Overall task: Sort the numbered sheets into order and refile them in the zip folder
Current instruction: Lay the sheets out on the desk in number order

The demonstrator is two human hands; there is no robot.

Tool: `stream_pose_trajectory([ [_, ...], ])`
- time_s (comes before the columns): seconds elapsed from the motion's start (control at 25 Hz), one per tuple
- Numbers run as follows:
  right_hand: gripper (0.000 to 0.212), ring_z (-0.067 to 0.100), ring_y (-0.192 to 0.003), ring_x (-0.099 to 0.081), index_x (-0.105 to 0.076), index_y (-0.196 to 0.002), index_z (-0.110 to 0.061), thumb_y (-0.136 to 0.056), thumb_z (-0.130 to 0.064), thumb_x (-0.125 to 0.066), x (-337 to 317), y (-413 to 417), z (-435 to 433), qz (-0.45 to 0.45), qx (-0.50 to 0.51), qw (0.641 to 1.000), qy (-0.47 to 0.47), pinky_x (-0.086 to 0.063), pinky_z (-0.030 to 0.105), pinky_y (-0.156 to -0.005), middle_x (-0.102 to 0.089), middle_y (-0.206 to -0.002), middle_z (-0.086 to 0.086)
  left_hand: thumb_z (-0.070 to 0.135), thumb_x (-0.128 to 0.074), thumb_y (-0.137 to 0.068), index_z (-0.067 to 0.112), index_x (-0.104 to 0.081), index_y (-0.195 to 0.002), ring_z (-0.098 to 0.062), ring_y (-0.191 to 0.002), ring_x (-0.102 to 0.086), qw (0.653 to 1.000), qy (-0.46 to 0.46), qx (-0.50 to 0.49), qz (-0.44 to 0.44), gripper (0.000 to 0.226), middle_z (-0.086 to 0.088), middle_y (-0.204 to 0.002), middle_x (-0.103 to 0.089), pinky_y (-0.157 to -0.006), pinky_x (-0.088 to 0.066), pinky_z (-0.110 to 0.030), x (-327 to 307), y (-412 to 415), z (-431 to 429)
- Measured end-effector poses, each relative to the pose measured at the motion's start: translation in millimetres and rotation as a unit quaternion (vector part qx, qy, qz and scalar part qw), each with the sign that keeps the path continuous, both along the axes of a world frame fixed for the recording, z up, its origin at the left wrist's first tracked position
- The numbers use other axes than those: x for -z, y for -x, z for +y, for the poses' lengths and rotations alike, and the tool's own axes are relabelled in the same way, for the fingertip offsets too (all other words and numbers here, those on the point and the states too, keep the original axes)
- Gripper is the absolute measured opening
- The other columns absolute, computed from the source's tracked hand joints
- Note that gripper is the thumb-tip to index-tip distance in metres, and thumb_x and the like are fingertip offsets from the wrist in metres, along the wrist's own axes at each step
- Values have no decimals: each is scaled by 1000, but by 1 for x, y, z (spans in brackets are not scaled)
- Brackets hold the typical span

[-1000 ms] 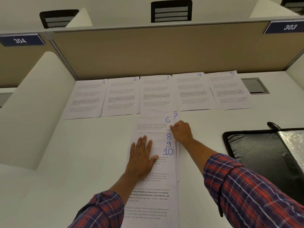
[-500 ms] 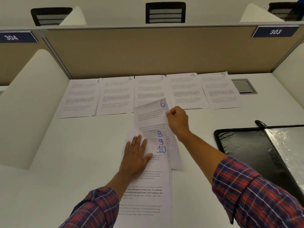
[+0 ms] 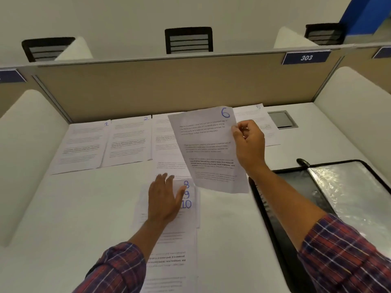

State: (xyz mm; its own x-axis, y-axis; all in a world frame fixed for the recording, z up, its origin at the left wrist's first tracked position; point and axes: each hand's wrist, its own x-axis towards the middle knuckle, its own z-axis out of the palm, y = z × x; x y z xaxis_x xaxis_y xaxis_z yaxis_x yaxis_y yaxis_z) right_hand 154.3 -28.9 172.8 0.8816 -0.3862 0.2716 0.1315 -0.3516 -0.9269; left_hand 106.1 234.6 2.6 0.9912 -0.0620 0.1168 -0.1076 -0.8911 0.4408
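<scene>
Right hand [image 3: 249,144] pinches a white printed sheet [image 3: 208,153] marked blue 6.

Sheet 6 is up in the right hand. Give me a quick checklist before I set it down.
1. Right hand grip on sheet 6: ok, pinched at its right edge, lifted off the desk.
2. Left hand pinning the stack showing 8, 9, 10: ok, flat on it.
3. Whereabouts of the 7: cannot tell, none shows.
4. Row in order: cannot tell; sheet 1, sheet 2 and sheet 5 show, numbers 3 and 4 hidden behind sheet 6.
5. Zip folder open: ok, lying open on the right.
</scene>
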Motion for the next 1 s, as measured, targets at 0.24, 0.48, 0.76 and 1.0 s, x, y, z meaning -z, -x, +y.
stream_pose_trajectory([
  [0.24,11,16,-79,-73,-60,-95,-20,-105,-25,-62,-17,1,-86,-6,15,996,-87,-63,32,-67,-74,-94,6,43,-64,-101,23,-58,-136,-9,-110,-70,854,516,-33,60,40,9,-122,-73,-86,-60,-27,-103,-37,-131],
  [0.48,20,7,-81,-73,-67,-112,-12,-105,-30,-60,-9,-5,-186,34,27,994,-99,-59,21,-64,-75,-100,-2,20,-67,-101,16,-74,-105,-17,-91,-73,832,546,-88,52,8,2,-95,-79,-82,-62,-30,-112,-48,-226],
  [0.76,14,12,-90,-71,-65,-112,-24,-103,-35,-62,54,2,-286,143,-9,987,-71,-57,22,-68,-72,-104,-7,21,-66,-102,18,-73,-102,-16,-89,-75,818,556,-133,62,8,5,-95,-79,-72,-59,-25,-102,-81,-324],
  [1.0,11,19,-87,-73,-70,-97,-18,-104,-22,-60,101,-14,-357,183,28,979,-82,-64,35,-72,-74,-96,0,17,-64,-103,21,-72,-103,-22,-96,-75,807,559,-165,93,9,0,-102,-79,-77,-61,-32,-92,-127,-405],
])
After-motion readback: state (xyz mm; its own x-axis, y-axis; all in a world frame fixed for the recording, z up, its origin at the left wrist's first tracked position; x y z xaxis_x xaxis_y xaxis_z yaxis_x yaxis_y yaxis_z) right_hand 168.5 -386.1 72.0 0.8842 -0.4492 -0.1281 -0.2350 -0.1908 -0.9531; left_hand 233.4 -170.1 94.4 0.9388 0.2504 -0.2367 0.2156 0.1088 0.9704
